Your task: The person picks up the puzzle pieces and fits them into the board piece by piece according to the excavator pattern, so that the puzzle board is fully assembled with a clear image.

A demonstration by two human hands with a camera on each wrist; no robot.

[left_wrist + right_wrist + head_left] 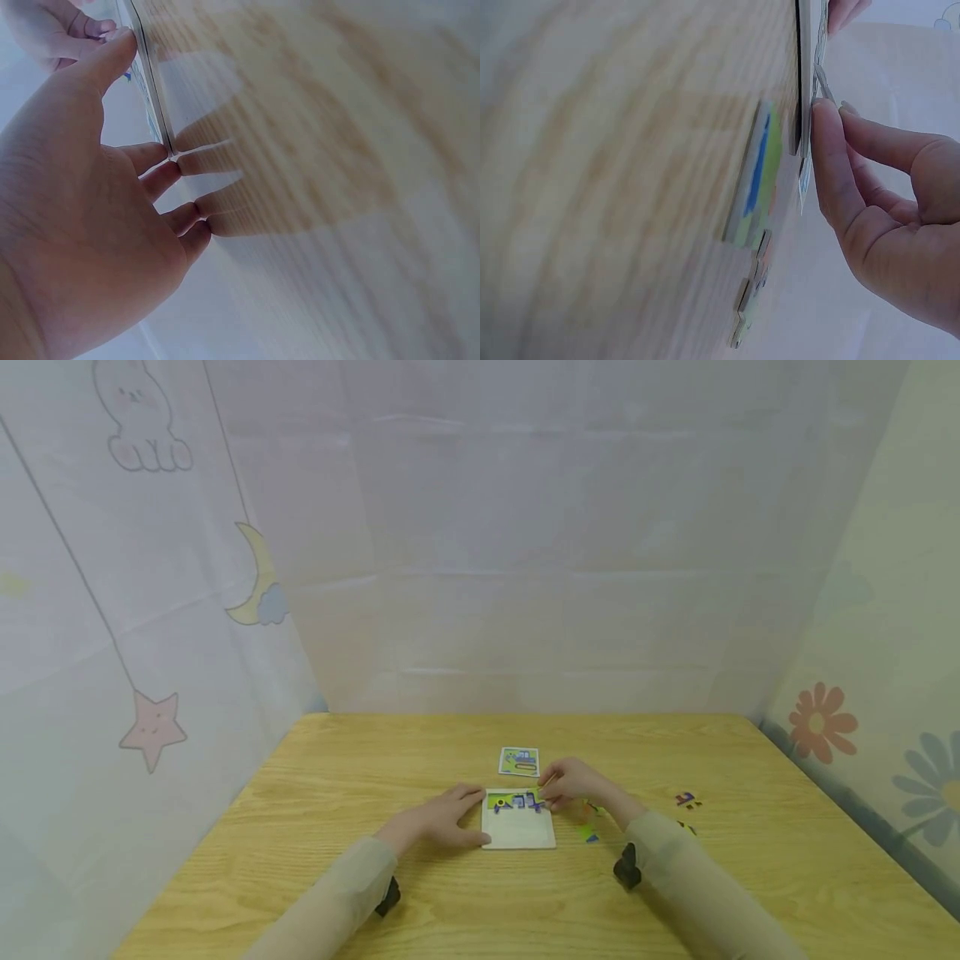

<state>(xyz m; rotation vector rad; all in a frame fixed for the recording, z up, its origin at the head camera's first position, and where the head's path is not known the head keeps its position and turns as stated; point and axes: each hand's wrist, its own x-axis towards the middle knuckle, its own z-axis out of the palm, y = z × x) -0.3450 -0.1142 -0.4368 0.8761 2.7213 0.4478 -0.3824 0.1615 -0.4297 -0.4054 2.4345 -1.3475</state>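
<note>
Between the two hands, flat on the table, lies a white puzzle board (pixel 518 832), with colourful fitted pieces (pixel 517 802) along its far part and its white floor showing on the side nearer the person. The right hand (pixel 577 783) is at the board's far right corner, thumb and finger closed together on a thin puzzle piece (pixel 824 82), which stands tilted at the board's surface; its printed side cannot be made out. The left hand (pixel 442 818) is spread along the board's left side, thumb apart from the fingers, with the thumb at the near corner and fingertips at the far one, touching the edge. The hands are apart from each other, the board between them.

Just beyond the board, ahead of both hands, lies a small picture card (pixel 519 762). Near the right hand, on the side toward the person, are a green and blue piece (pixel 588 834) and some smaller loose pieces (pixel 595 808). Farther out, to the right of the right forearm, lie red and purple pieces (pixel 684 798) and a yellow and black piece (pixel 686 828). Under everything is a wood-grained table (pixel 352 785); beyond the hands hangs a pale cloth (pixel 525 543).
</note>
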